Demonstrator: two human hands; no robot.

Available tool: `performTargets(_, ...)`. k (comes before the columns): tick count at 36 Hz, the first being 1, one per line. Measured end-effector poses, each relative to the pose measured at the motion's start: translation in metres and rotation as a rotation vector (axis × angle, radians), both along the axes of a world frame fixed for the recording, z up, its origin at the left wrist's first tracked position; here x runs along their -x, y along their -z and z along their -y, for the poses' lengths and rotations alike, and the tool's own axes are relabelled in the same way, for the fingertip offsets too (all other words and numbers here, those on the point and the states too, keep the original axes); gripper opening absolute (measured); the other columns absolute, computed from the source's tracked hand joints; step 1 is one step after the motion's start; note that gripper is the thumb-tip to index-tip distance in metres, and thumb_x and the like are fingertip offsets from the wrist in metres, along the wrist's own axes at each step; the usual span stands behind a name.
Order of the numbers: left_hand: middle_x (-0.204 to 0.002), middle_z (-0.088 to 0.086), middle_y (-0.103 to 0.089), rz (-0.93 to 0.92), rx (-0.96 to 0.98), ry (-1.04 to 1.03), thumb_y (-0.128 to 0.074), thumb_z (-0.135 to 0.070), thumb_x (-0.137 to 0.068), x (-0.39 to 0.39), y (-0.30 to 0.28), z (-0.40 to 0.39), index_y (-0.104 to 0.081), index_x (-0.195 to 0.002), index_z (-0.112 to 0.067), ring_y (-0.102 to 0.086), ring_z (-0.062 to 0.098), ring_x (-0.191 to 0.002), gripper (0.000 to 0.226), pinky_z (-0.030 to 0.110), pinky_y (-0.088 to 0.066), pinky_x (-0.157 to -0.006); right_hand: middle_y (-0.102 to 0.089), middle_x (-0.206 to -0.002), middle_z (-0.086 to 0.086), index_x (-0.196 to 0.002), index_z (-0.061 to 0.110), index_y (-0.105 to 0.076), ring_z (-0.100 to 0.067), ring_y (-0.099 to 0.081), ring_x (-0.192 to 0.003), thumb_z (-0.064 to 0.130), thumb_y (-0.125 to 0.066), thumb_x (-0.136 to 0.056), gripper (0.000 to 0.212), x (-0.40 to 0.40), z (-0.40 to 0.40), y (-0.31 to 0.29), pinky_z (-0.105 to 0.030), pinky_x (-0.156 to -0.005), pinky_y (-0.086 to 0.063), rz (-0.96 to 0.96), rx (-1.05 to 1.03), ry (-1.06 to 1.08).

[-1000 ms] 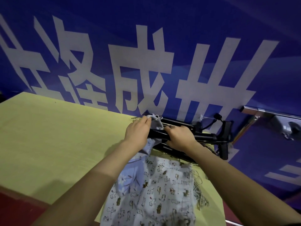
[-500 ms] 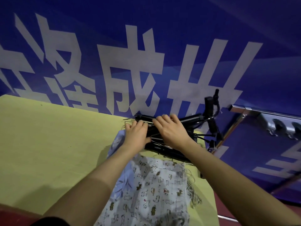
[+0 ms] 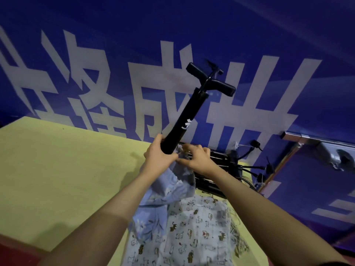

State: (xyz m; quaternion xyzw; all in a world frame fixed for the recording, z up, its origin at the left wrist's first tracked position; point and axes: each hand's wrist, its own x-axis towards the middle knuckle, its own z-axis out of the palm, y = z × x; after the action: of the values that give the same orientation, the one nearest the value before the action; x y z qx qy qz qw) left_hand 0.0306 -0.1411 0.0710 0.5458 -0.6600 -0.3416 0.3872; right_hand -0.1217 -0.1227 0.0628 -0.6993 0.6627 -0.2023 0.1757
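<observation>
When the scene was examined, a black pump (image 3: 184, 121) was found gripped at its lower end by the left hand (image 3: 160, 157), whose fingers and thumb were curled round the barrel. The pump was held above the far edge of the counter (image 3: 67, 169), tilted up and to the right, with its T-handle uppermost. Its lower end was seen at the mouth of a blue pouch (image 3: 169, 187), which hung beneath the left hand. The right hand (image 3: 196, 160) was noted just beside the left, fingers curled, and the pouch's rim appeared to be pinched by it. A stack of pumps (image 3: 224, 169) was observed against the blue banner (image 3: 192, 25), and a printed cloth (image 3: 192, 227) was laid on the counter nearer the person.
</observation>
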Motion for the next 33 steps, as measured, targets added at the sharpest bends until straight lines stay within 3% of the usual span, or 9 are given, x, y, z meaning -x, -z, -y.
performTargets(3,-0.087,-0.006,-0.060,-0.056,-0.008,-0.037,-0.077,-0.021,-0.061,-0.002,0.001,-0.002,-0.045,-0.089,-0.027,-0.060,0.025,-0.093,0.043,0.048,-0.050,-0.085,-0.058,-0.092,0.007,-0.106,0.021,-0.060,-0.013,-0.048,-0.095,0.047,-0.057,-0.089,0.032,-0.008,0.004,-0.004,-0.032,-0.084,-0.021,0.025,0.048,0.059)
performTargets(6,-0.087,-0.006,-0.061,-0.095,-0.001,-0.055,-0.073,-0.027,-0.059,-0.003,0.006,-0.004,-0.046,-0.087,-0.030,-0.059,0.024,-0.092,0.039,0.050,-0.049,-0.085,-0.062,-0.084,0.005,-0.090,0.020,-0.065,-0.015,-0.054,-0.090,0.038,-0.060,-0.089,0.019,-0.008,0.006,-0.004,-0.035,-0.086,-0.028,0.134,-0.028,0.094)
performTargets(9,-0.089,-0.006,-0.061,-0.101,0.024,-0.073,-0.072,-0.025,-0.063,-0.002,0.010,-0.005,-0.046,-0.088,-0.030,-0.058,0.022,-0.090,0.036,0.051,-0.048,-0.086,-0.069,-0.083,-0.008,-0.082,0.009,-0.067,-0.021,-0.064,-0.082,0.024,-0.067,-0.087,0.016,-0.003,0.005,-0.003,-0.038,-0.079,-0.050,0.385,-0.088,0.088)
performTargets(11,-0.089,-0.004,-0.060,-0.103,0.041,-0.082,-0.072,-0.023,-0.067,-0.002,0.013,-0.006,-0.046,-0.089,-0.029,-0.058,0.022,-0.089,0.035,0.050,-0.049,-0.084,-0.068,-0.082,-0.009,-0.082,0.003,-0.066,-0.016,-0.063,-0.075,0.016,-0.067,-0.087,0.014,0.002,0.003,-0.006,-0.027,-0.069,-0.051,0.591,-0.076,0.120)
performTargets(14,-0.093,-0.001,-0.061,-0.105,0.061,-0.088,-0.073,-0.018,-0.071,-0.002,0.017,-0.006,-0.046,-0.093,-0.025,-0.058,0.022,-0.091,0.035,0.048,-0.050,-0.082,-0.067,-0.075,-0.001,-0.076,0.009,-0.065,-0.010,-0.062,-0.071,0.012,-0.066,-0.087,0.012,0.010,0.001,-0.012,-0.021,-0.069,-0.048,0.817,-0.083,0.171)
performTargets(21,-0.090,0.002,-0.060,-0.095,0.129,-0.075,-0.073,-0.020,-0.076,0.004,0.016,-0.005,-0.044,-0.092,-0.025,-0.059,0.022,-0.085,0.034,0.039,-0.051,-0.070,-0.060,-0.063,-0.001,-0.078,0.008,-0.063,-0.015,-0.055,-0.067,0.010,-0.058,-0.092,0.014,0.012,0.007,-0.024,-0.026,-0.078,-0.046,1.024,-0.097,0.128)
performTargets(24,-0.092,0.005,-0.058,-0.080,0.112,-0.098,-0.072,-0.020,-0.076,0.002,0.021,-0.002,-0.046,-0.096,-0.022,-0.057,0.025,-0.086,0.034,0.041,-0.051,-0.073,-0.057,-0.071,-0.004,-0.091,0.007,-0.060,-0.016,-0.054,-0.065,0.006,-0.056,-0.092,0.004,0.014,0.007,-0.033,-0.025,-0.070,-0.048,1.089,-0.061,0.136)
performTargets(29,-0.095,0.000,-0.053,0.003,0.095,-0.095,-0.066,-0.021,-0.082,0.003,0.027,-0.001,-0.047,-0.109,-0.016,-0.049,0.030,-0.100,0.033,0.049,-0.047,-0.083,-0.060,-0.064,0.005,-0.120,0.012,-0.055,-0.010,-0.056,-0.059,0.010,-0.054,-0.093,0.027,0.014,0.005,-0.047,-0.024,-0.069,-0.048,1.160,-0.074,0.004)
performTargets(33,-0.112,0.004,-0.056,0.110,0.091,-0.081,-0.063,-0.024,-0.085,0.005,0.030,0.000,-0.043,-0.114,-0.017,-0.049,0.030,-0.106,0.036,0.051,-0.045,-0.085,-0.066,-0.108,0.001,-0.127,0.022,-0.058,-0.011,-0.061,-0.087,0.037,-0.065,-0.086,0.044,-0.001,0.006,-0.055,-0.027,-0.083,-0.048,0.882,-0.028,0.029)
